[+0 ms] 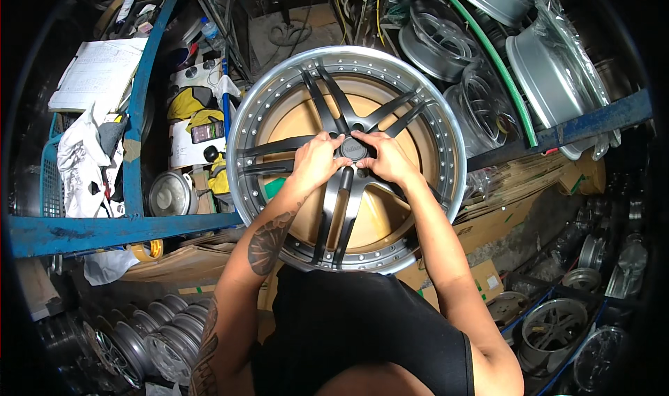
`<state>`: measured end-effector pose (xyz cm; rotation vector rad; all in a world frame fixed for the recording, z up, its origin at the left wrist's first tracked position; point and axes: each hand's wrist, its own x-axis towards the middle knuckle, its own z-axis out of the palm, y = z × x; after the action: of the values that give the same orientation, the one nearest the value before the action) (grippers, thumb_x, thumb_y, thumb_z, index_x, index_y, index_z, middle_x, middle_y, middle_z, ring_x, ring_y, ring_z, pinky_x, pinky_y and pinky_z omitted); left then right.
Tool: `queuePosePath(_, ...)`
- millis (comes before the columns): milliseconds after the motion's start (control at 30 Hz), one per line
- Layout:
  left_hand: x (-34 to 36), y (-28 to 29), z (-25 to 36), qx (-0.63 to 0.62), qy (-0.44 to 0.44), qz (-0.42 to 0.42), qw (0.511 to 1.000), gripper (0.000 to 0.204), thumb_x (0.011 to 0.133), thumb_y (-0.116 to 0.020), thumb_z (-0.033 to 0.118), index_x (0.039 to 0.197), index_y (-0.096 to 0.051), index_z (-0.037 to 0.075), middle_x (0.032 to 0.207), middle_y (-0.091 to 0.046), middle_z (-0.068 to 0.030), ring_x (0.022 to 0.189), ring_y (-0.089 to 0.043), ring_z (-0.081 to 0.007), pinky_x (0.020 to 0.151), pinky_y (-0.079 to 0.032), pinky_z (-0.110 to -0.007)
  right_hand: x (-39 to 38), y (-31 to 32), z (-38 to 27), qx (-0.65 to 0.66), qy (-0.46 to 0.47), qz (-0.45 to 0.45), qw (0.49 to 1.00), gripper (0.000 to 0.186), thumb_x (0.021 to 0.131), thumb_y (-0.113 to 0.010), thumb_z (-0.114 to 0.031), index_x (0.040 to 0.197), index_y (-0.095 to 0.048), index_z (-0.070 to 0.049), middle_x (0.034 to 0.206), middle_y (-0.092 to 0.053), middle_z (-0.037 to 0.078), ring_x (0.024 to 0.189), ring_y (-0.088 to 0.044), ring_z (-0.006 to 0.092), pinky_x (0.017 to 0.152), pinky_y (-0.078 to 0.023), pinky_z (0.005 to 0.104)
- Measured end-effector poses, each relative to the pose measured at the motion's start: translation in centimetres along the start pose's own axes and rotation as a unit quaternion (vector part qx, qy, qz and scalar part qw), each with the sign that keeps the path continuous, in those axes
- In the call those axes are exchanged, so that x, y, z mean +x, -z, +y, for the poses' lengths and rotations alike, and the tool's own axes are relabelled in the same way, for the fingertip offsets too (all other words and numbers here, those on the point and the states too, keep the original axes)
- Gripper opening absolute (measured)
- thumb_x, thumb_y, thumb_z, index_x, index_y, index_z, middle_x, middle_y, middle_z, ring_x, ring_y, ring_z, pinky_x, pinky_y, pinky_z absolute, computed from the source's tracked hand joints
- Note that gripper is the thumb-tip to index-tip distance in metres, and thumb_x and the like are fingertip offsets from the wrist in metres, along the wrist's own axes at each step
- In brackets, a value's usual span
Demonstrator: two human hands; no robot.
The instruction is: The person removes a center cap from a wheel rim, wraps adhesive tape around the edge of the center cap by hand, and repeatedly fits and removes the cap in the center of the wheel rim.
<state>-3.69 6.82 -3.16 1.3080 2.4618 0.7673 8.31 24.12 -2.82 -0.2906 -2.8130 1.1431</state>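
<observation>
A large car wheel rim (pixel 244 105) with dark grey twin spokes, a polished silver lip and a ring of small bolts lies face up before me, without a tyre. At its hub sits a round dark centre cap (pixel 354 150). My left hand (pixel 319 160) grips the cap's left side, thumb and curled fingertips against its edge. From the other side my right hand (pixel 387 160) does the same, its thumb almost meeting the left one below the cap. Whether the cap is fully seated cannot be seen. Brown cardboard (pixel 376 222) shows between the spokes.
Blue metal shelf bars (pixel 139 230) run along the left, with an open notebook (pixel 94 75), yellow-black gloves (pixel 191 103) and a teal basket (pixel 53 180) behind. Plastic-wrapped rims (pixel 550 75) stand at the right. More rims (pixel 164 337) are stacked low at both sides.
</observation>
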Motion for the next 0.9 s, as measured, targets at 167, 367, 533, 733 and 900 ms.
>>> queuePosePath(167,0.0,0.0,0.2,0.000,0.001,-0.003,1.000,0.063,0.074,-0.081,0.043,0.127,-0.067,0.011,0.100,-0.064,-0.0161,0.093,-0.067,-0.0335,0.077,-0.054,-0.044,-0.3,-0.1,0.1,-0.004,-0.015,0.007,1.000,0.077,0.069,-0.086,-0.016,0.140,-0.055,-0.010,0.126,-0.063,0.021,0.118,-0.057,0.0373,0.103,-0.046,0.0432)
queuePosePath(367,-0.2,0.1,0.3,0.011,-0.007,-0.011,1.000,0.063,0.076,-0.081,0.042,0.129,-0.065,0.011,0.103,-0.063,-0.0174,0.094,-0.067,-0.0345,0.079,-0.054,-0.044,-0.7,0.2,-0.3,-0.011,0.009,-0.011,1.000,0.077,0.073,-0.084,-0.017,0.143,-0.051,-0.012,0.130,-0.062,0.020,0.119,-0.056,0.0374,0.103,-0.045,0.0445)
queuePosePath(533,0.0,0.4,0.1,0.009,-0.012,-0.023,1.000,0.058,0.079,-0.079,0.037,0.130,-0.065,0.012,0.104,-0.063,-0.0179,0.096,-0.066,-0.0359,0.082,-0.054,-0.045,-1.0,-0.1,-0.1,-0.008,0.007,0.005,1.000,0.074,0.076,-0.082,-0.015,0.144,-0.051,-0.014,0.132,-0.060,0.020,0.120,-0.056,0.0372,0.104,-0.045,0.0441)
queuePosePath(733,0.2,0.7,-0.2,-0.005,0.002,-0.037,0.999,0.052,0.082,-0.077,0.031,0.130,-0.065,0.015,0.107,-0.064,-0.0169,0.102,-0.065,-0.0360,0.086,-0.053,-0.046,-0.8,-0.4,-0.4,0.043,-0.029,0.015,0.999,0.072,0.074,-0.083,-0.013,0.141,-0.055,-0.014,0.125,-0.063,0.021,0.119,-0.057,0.0372,0.103,-0.047,0.0435)
queuePosePath(900,0.3,0.9,1.0,-0.014,0.042,-0.040,0.998,0.051,0.081,-0.077,0.029,0.130,-0.065,0.019,0.112,-0.065,-0.0169,0.108,-0.064,-0.0355,0.089,-0.052,-0.047,-0.5,0.0,-0.3,0.025,-0.029,0.009,0.999,0.071,0.073,-0.084,-0.013,0.139,-0.057,-0.013,0.123,-0.064,0.021,0.116,-0.058,0.0367,0.103,-0.047,0.0430)
